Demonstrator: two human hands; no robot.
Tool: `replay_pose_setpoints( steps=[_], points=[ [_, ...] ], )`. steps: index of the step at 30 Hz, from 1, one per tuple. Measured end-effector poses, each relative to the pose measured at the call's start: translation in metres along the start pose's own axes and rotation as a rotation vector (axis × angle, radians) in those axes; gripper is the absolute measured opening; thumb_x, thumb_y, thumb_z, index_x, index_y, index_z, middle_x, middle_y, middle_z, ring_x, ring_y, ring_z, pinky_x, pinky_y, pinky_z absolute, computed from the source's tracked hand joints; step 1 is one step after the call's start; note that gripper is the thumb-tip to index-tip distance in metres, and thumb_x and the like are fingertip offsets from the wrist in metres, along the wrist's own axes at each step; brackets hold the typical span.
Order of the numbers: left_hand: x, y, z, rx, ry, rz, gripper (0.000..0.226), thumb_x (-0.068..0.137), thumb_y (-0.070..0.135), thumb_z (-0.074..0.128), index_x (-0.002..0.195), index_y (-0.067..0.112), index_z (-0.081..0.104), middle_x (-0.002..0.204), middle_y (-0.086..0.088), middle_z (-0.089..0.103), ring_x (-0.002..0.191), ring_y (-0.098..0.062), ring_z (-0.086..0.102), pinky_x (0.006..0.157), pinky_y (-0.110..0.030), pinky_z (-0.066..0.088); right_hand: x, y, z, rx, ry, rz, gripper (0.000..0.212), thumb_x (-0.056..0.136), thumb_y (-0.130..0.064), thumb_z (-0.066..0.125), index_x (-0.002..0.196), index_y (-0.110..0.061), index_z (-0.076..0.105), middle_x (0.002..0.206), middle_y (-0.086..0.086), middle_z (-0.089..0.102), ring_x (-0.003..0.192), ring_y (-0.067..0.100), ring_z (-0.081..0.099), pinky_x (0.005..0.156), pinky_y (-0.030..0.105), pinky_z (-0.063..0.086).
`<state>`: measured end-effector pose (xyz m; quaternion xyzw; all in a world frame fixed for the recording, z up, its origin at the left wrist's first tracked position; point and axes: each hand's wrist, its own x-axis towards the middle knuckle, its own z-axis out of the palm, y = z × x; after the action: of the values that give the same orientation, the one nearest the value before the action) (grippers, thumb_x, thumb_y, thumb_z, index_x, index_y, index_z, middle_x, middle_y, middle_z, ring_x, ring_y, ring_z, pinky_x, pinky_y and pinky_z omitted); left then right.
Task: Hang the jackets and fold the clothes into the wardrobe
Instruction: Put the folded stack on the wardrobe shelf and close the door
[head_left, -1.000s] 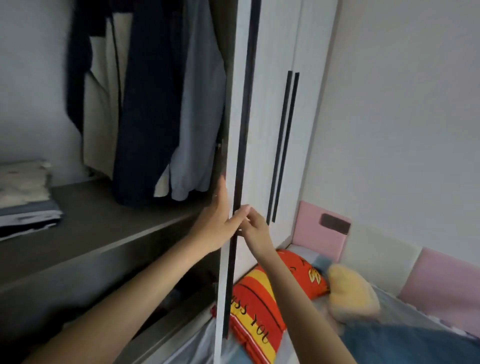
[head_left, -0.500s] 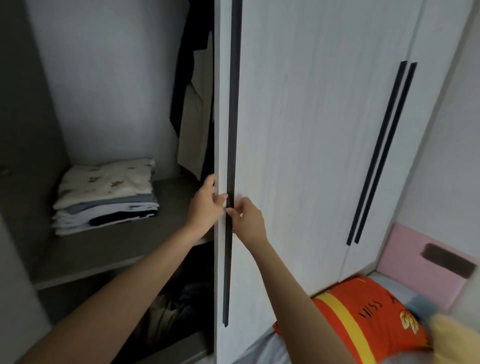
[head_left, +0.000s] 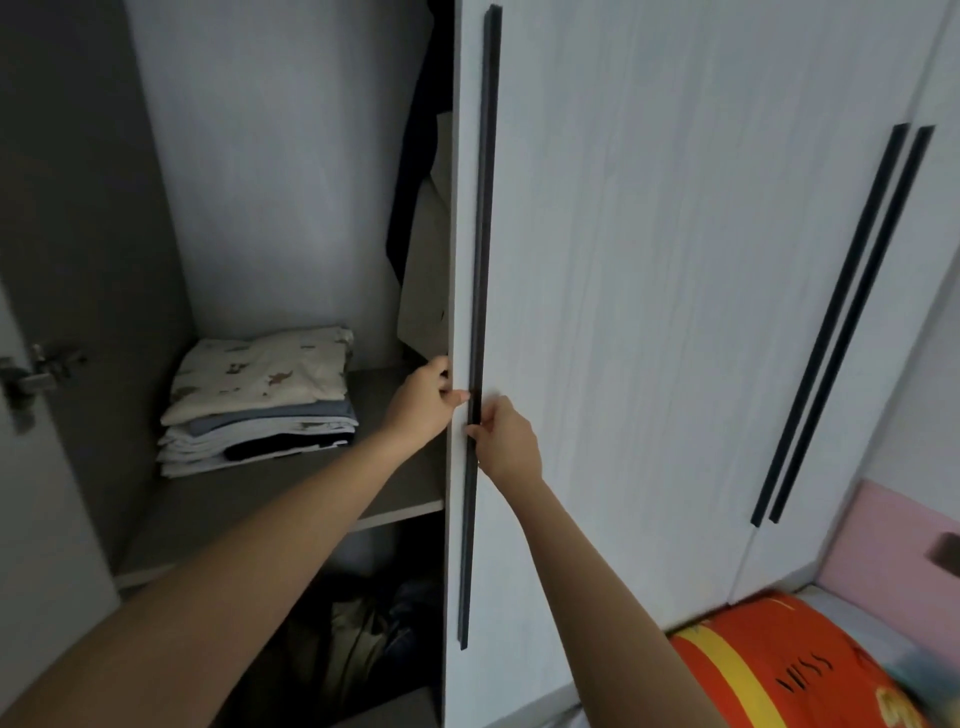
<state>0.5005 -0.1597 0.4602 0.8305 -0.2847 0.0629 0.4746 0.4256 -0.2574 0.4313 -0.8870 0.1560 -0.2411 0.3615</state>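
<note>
A white wardrobe door (head_left: 649, 312) with a long black handle strip (head_left: 480, 260) stands nearly across the opening. My left hand (head_left: 423, 402) grips the door's free edge from the inside. My right hand (head_left: 506, 441) pinches the black handle just below it. Behind the door, hanging jackets (head_left: 423, 208), one dark and one beige, show as a narrow strip. A stack of folded clothes (head_left: 260, 400) lies on the grey shelf (head_left: 291, 499) at the left.
The left door (head_left: 31, 519) hangs open with a metal hinge (head_left: 36, 374). Dark clothes (head_left: 374, 634) lie in the lower compartment. Two more closed doors with black handles (head_left: 841, 322) are at right. An orange pillow (head_left: 789, 670) and pink padded headboard (head_left: 893, 545) sit bottom right.
The door has swung across the opening and now hides most of the hanging jackets. My view has turned left, bringing the folded stack and left hinge into sight. Both hands stay on the door.
</note>
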Motion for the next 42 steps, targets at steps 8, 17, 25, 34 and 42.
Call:
replay_pose_setpoints(
  steps=[8,17,25,34,42],
  points=[
    [0.018,-0.017,0.005,-0.007,0.025,-0.013,0.036,0.088,0.018,0.065,0.122,0.015,0.055,0.119,-0.011,0.065,0.111,-0.023,0.060,0.098,-0.046,0.046,0.014,0.004,0.006,-0.001,-0.003,-0.028,0.016,0.095,-0.020,0.053,0.088,-0.016,0.040,0.071,-0.008,0.044,0.062,0.011,0.044,0.050,0.020,0.029],
    [0.001,0.010,0.002,0.344,0.096,-0.106,0.035,0.094,0.027,0.057,0.128,0.019,0.054,0.116,-0.006,0.065,0.107,-0.027,0.059,0.093,-0.039,0.045,-0.007,-0.012,-0.001,-0.369,-0.071,0.071,0.020,0.099,-0.025,0.043,0.101,-0.013,0.059,0.092,0.002,0.061,0.074,0.018,0.050,0.057,0.024,0.034],
    [-0.149,0.036,-0.058,-0.033,0.052,0.062,0.033,0.097,0.019,0.050,0.129,0.020,0.058,0.133,0.001,0.056,0.123,-0.013,0.050,0.093,-0.020,0.037,-0.112,0.009,-0.019,-0.130,-0.133,-0.061,0.025,0.095,-0.010,0.048,0.099,-0.019,0.071,0.100,-0.007,0.069,0.091,0.017,0.066,0.081,0.029,0.051],
    [-0.372,0.044,-0.161,0.285,0.080,0.460,0.029,0.091,0.011,0.051,0.115,0.016,0.066,0.116,0.000,0.064,0.103,-0.015,0.057,0.088,-0.030,0.045,-0.298,-0.112,0.054,0.020,-0.282,-0.157,0.024,0.092,0.002,0.048,0.086,-0.015,0.065,0.080,0.005,0.061,0.079,0.013,0.060,0.076,0.031,0.049],
    [-0.451,0.010,-0.270,0.667,0.446,0.975,0.029,0.085,0.002,0.046,0.089,0.006,0.074,0.117,-0.010,0.066,0.118,-0.025,0.053,0.104,-0.045,0.038,-0.398,-0.167,0.083,0.501,-0.478,-0.282,0.027,0.098,-0.022,0.051,0.124,-0.014,0.054,0.122,-0.006,0.058,0.114,0.000,0.055,0.098,0.021,0.044]
  ],
)
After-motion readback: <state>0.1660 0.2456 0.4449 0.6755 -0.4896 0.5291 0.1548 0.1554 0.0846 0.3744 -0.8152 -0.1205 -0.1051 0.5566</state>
